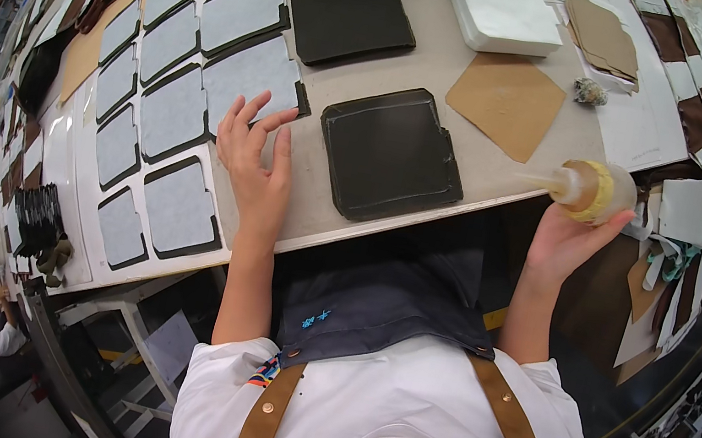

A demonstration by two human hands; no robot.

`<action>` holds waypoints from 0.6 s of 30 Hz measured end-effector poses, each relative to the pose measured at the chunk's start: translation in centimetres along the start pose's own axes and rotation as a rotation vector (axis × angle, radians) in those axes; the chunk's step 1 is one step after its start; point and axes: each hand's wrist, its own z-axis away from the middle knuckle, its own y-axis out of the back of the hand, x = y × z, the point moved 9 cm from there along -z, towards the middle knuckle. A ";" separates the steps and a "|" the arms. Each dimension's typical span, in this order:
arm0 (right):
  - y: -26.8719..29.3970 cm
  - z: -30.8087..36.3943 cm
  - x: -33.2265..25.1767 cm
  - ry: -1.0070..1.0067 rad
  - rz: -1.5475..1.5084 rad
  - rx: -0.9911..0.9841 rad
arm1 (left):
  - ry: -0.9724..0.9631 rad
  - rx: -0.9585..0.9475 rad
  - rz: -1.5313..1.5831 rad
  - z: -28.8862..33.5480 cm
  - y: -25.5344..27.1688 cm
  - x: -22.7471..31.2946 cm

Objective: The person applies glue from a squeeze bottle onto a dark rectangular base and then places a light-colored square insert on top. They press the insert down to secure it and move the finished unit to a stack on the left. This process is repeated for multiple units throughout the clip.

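White short-sleeve tee, sleeves end well above each hand, forearms bare. Dk navy apron w/ small blue embroidered mark nr left-hand side; tan leather straps, metal rivets. Multicolour tag by left strap. No gloves, rings, watch.

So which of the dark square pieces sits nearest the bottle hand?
The dark square piece at the table's front edge, between both hands; the other dark piece lies farther back. The right hand holds the bottle.
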 end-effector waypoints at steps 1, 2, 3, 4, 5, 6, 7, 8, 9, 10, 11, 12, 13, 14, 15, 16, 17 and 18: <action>0.4 -1.0 -0.3 0.017 -0.006 0.016 | 0.000 0.003 -0.010 0.0 0.1 0.1; 0.2 -1.7 -0.8 0.065 0.023 -0.029 | 0.000 0.006 -0.020 0.0 0.1 0.1; 0.0 -2.4 -1.2 0.112 0.051 -0.075 | 0.001 0.007 -0.020 0.0 0.2 0.2; 0.0 -3.2 -1.6 0.161 0.079 -0.120 | 0.000 0.007 -0.018 0.1 0.2 0.2; 1.2 -4.6 -1.5 0.241 0.194 -0.100 | -0.001 0.008 -0.016 0.1 0.2 0.2; 2.0 -5.6 -1.1 0.255 0.304 -0.054 | 0.001 0.004 -0.021 0.1 0.1 0.2; 2.6 -6.4 -0.9 0.271 0.411 -0.007 | 0.000 0.002 -0.025 0.0 0.1 0.2; 3.3 -7.1 -0.7 0.287 0.517 0.041 | -0.001 0.001 -0.030 0.0 0.1 0.2; 4.1 -7.6 -0.4 0.331 0.653 0.065 | 0.005 -0.004 -0.014 0.0 0.0 0.1; 4.5 -7.9 0.0 0.376 0.787 0.088 | 0.011 -0.006 0.002 0.0 -0.1 0.0; 5.0 -8.2 0.2 0.420 0.922 0.112 | 0.017 -0.009 0.018 0.0 -0.2 0.0; 4.4 -8.2 0.5 0.436 1.009 0.086 | 0.018 -0.011 0.012 0.0 -0.1 0.0; 4.0 -8.1 0.6 0.452 1.096 0.060 | 0.020 -0.014 0.007 0.0 -0.1 0.0; 3.5 -8.0 0.6 0.468 1.184 0.034 | 0.022 -0.016 0.002 0.0 -0.1 0.1; 2.6 -7.4 -0.1 0.571 1.199 0.019 | 0.017 -0.019 0.001 0.0 -0.2 0.1; 1.2 -6.7 -1.2 0.679 1.211 0.000 | 0.013 -0.016 0.001 0.1 -0.3 0.0; -0.5 -5.9 -2.4 0.787 1.220 -0.017 | 0.009 -0.014 0.001 0.1 -0.2 0.1; -2.2 -5.2 -3.6 0.902 1.229 -0.026 | -0.013 -0.020 0.002 0.0 -0.4 0.5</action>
